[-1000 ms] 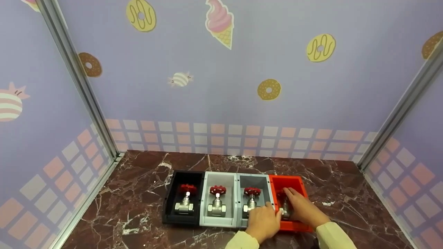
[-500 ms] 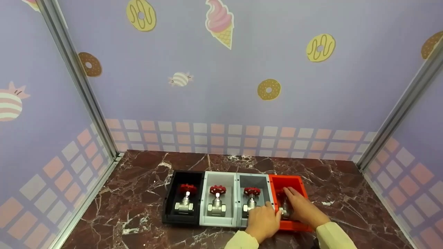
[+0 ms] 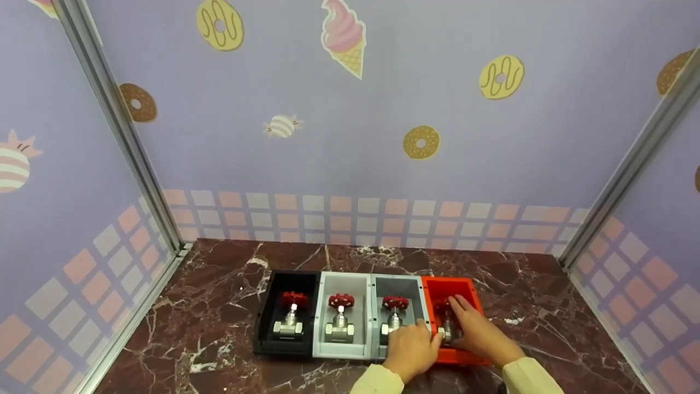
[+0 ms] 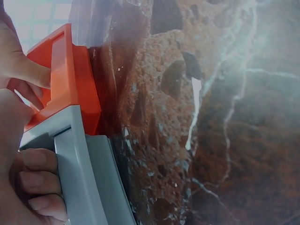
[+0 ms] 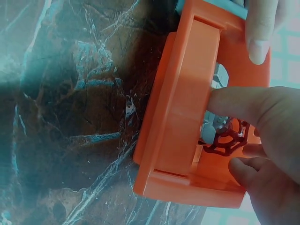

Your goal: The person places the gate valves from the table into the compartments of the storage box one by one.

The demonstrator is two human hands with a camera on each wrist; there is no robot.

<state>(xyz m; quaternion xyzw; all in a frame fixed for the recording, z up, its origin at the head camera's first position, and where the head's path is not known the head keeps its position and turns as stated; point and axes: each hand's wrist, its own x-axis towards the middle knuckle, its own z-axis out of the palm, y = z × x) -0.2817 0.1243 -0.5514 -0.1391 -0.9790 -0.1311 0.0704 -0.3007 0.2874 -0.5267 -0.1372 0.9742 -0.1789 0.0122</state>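
Observation:
Gate valves with red handwheels stand in a row of joined bins. My right hand [image 3: 481, 331] reaches into the orange bin [image 5: 194, 101] and holds the valve [image 5: 218, 124] there. In the right wrist view its thumb [image 5: 234, 101] lies across the metal body, and other fingers curl beside the red handwheel [image 5: 229, 139]. My left hand [image 3: 411, 350] grips the wall between the grey bin [image 4: 77, 178] and the orange one. Its fingertips [image 4: 40, 180] curl inside the grey bin, partly covering the grey bin's valve [image 3: 395, 320] in the head view.
The white bin [image 3: 345, 352] and black bin [image 3: 284, 348] sit further left, holding a valve [image 3: 340, 325] and another valve [image 3: 290, 320]. Dark red marbled tabletop [image 3: 219, 306] surrounds the row. Patterned panels [image 3: 339, 164] rise behind and at both sides.
The head view has shifted very slightly. Both hands keep nearly the same places on the bin wall and the valve.

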